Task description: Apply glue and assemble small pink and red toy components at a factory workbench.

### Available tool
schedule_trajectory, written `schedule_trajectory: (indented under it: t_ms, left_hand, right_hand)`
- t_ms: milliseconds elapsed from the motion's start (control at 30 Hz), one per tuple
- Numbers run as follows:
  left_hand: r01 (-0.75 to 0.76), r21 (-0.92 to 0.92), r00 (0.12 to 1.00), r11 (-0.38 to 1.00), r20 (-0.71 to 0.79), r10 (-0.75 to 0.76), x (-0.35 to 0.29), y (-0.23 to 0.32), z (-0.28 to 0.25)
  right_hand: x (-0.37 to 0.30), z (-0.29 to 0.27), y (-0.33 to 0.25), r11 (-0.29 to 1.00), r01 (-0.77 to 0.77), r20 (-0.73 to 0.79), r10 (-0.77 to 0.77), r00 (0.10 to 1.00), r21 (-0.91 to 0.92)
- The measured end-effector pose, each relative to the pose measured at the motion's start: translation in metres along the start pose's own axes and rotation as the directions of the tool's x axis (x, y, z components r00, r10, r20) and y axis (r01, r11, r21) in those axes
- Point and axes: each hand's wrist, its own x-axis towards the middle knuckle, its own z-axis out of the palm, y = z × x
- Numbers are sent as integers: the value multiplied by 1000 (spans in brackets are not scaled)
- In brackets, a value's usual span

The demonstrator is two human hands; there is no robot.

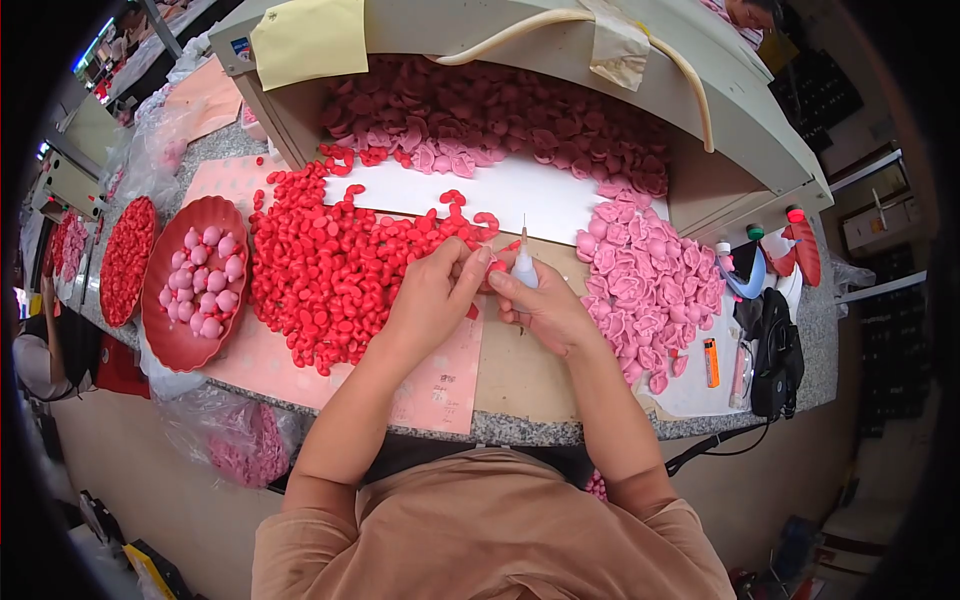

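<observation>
My left hand [432,292] is closed, pinching a small red piece [496,267] between thumb and fingers; the fingers partly hide its shape. Close beside it, my right hand [550,312] grips a small whitish squeeze bottle [524,268] whose thin needle tip points up and away from me. The two hands nearly meet over the bench. Left of them spreads a large heap of small curved red pieces [320,270]. To the right lies a pile of pink petal-like cups [640,262].
A red scalloped dish [160,325] of pink balls stands at the left, beside another tray of red pieces [128,260]. Under the grey shelf housing [735,85] lie darker pink cups [480,105]. An orange lighter [711,362] and a black pouch [777,355] sit at the right.
</observation>
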Motion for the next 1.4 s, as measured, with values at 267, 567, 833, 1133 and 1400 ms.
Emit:
schedule_trajectory:
  t_ms: [267,567,833,1133,1400]
  left_hand:
    - [-69,97,997,993,25,66,1,-4,0]
    - [-260,302,965,917,50,257,-1,-7,-2]
    - [-195,184,980,963,76,184,1,-7,-1]
    - [-121,149,986,981,135,101,3,-5,-4]
    - [-164,317,982,934,143,124,1,-1,-7]
  right_hand:
    - [1,0,1,997,21,-42,-24,999,-78]
    - [-1,3,-1,981,97,-25,-102,994,-168]
    - [0,3,0,942,201,-23,-215,976,-267]
    - [-5,8,-5,900,248,-28,-276,961,-359]
    - [0,5,3,946,171,-13,-181,983,-275]
